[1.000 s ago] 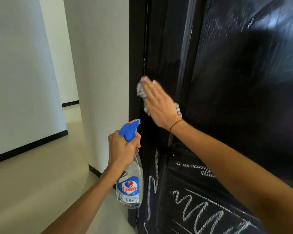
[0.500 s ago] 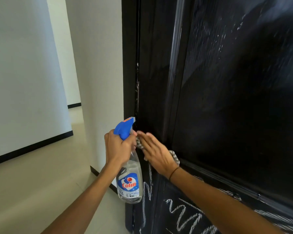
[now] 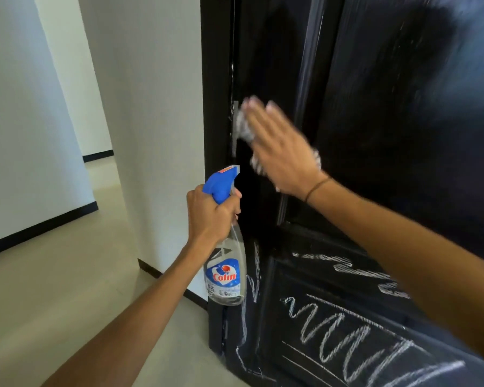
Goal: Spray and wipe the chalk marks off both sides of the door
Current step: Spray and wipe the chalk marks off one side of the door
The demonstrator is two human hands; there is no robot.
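Right hand (image 3: 284,152) up from low on door stile since half second ago, blurred mid-stroke; flat, straight-fingered grip presses cloth (image 3: 245,127) against door (image 3: 389,135) for broad contact. Left hand (image 3: 210,216) wraps spray bottle (image 3: 225,270) neck, parked ready. Chalk marks (image 3: 338,333) remain on lower panel.

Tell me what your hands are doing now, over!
Left hand grips clear blue-topped spray bottle. Right hand, fingers straight, presses grey-white cloth on black wooden door. White chalk scribbles remain low down. Nothing blocking.
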